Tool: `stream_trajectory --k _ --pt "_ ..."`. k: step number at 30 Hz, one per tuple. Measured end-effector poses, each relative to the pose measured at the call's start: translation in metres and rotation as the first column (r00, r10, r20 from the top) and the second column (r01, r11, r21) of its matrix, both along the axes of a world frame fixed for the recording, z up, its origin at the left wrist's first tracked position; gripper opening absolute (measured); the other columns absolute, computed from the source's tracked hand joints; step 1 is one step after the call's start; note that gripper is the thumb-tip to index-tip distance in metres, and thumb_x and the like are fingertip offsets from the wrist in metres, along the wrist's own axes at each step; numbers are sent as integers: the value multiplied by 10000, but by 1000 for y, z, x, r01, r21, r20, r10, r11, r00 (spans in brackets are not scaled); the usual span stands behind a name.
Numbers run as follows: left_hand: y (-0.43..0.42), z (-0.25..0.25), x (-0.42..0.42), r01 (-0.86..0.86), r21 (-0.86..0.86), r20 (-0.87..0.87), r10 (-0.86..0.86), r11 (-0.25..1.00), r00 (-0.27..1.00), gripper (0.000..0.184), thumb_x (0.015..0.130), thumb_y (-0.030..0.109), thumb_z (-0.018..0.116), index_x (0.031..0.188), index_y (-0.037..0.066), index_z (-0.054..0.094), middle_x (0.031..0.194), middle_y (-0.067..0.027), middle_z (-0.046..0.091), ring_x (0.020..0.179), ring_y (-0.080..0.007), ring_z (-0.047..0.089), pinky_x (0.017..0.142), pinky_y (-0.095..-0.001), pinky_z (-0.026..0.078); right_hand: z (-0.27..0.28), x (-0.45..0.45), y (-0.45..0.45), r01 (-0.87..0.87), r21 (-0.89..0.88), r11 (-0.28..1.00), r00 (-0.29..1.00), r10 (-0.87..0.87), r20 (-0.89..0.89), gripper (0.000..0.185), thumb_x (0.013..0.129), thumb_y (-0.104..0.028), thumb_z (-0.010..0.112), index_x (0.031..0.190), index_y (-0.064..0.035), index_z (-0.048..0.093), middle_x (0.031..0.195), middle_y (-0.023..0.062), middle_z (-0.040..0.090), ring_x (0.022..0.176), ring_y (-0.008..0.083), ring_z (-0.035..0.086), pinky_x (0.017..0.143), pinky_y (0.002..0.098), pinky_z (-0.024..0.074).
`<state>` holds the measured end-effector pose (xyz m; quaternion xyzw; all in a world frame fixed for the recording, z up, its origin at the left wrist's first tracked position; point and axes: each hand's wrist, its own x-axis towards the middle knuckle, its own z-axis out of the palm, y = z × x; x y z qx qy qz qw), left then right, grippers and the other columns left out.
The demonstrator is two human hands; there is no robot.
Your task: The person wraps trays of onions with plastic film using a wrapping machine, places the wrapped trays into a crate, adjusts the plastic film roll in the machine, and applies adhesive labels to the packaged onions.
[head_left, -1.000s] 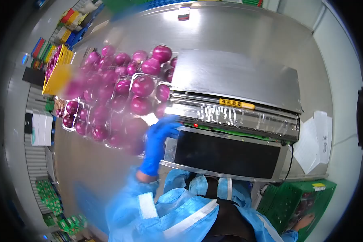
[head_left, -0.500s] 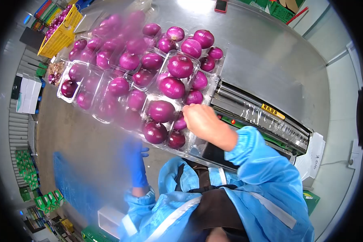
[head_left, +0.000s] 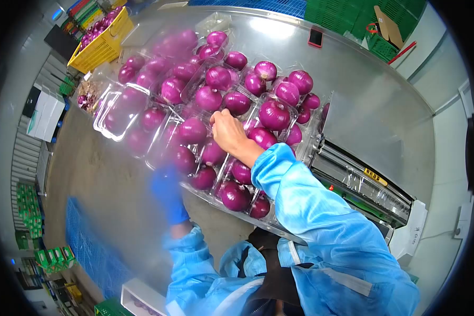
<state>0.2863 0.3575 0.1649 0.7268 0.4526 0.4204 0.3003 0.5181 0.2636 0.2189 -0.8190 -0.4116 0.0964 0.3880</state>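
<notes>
Red onions point(head_left: 274, 115) sit in clear plastic trays point(head_left: 151, 150) packed side by side and partly stacked. My bare right hand point(head_left: 229, 131) is over the middle of them, its fingers curled down beside an onion point(head_left: 237, 103). Anything in those fingers is hidden. At the near edge of the trays is my left hand point(head_left: 167, 192) in a blue glove, smeared by motion. It is nearest to an onion point(head_left: 183, 159) at the front, and its fingers cannot be made out. Haze blurs the onions at the upper left.
A film wrapping machine point(head_left: 361, 176) stands right of the trays on the metal table point(head_left: 376, 118). A phone point(head_left: 315, 38) lies toward the back. A yellow crate point(head_left: 105, 45) with onions is at the far left, and a blue pallet point(head_left: 92, 247) lies on the floor.
My right hand has moved left, from beside the wrapping machine to the middle of the onions. The left hand has risen to the trays' near edge. The camera view has shifted.
</notes>
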Motion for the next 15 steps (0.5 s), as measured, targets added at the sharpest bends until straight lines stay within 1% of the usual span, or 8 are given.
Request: stream_trajectory --k 1,2,5,6,10,11,13,15 --pt "3 1 5 -8 84 -49 12 996 999 234 901 238 632 963 14 604 783 -60 628 576 -95 581 453 -221 421 0 -2 2 13 45 999 999 -11 -49 212 863 -117 535 1064 -56 562 1010 190 558 874 400 601 787 490 491" --pt "0 1 8 13 -30 70 -11 999 998 209 912 218 610 854 18 590 703 -49 605 560 -98 570 446 -231 423 -2 -5 2 45 48 998 999 -43 -33 249 847 -103 573 1094 -96 544 991 185 549 872 391 598 781 477 491" --pt "-4 -4 13 7 117 118 -21 993 993 186 926 185 578 856 13 589 695 -47 603 561 -105 567 457 -235 432 -2 -13 -4 64 155 986 990 -43 -132 284 829 -97 600 1099 -136 521 1034 201 537 866 415 605 773 495 500" --pt "-5 -5 14 -10 99 164 -7 995 986 188 930 181 568 849 11 586 698 -49 604 560 -109 567 460 -238 439 -6 -13 -3 70 160 985 982 -40 -182 348 811 -88 631 1124 -160 497 1037 193 530 875 418 598 775 491 498" --pt "-15 7 18 -17 85 266 -6 996 964 197 940 164 538 829 7 577 704 -60 606 559 -117 565 472 -255 466 -10 -11 0 188 239 953 923 -88 -374 364 759 -103 693 1093 -91 546 947 131 600 862 305 621 764 428 498" --pt "-19 13 18 -10 96 272 -16 995 962 198 941 161 532 825 6 576 704 -62 606 559 -118 564 475 -260 473 -9 -10 0 235 253 939 899 -111 -423 292 738 -120 687 1013 -69 602 874 129 619 856 286 622 761 404 496" --pt "-20 31 14 -8 185 114 -13 983 993 199 928 168 535 825 2 576 704 -76 607 562 -144 578 473 -278 486 -3 -5 -5 135 338 932 920 9 -392 204 729 -134 662 917 -59 640 830 139 619 827 289 616 746 404 491" --pt "-22 63 0 45 59 126 -52 997 991 205 919 179 539 834 -2 582 713 -85 613 553 -160 585 462 -278 478 19 -6 -25 104 478 872 955 46 -293 124 733 -133 631 819 -43 638 808 148 615 759 306 605 708 433 489"
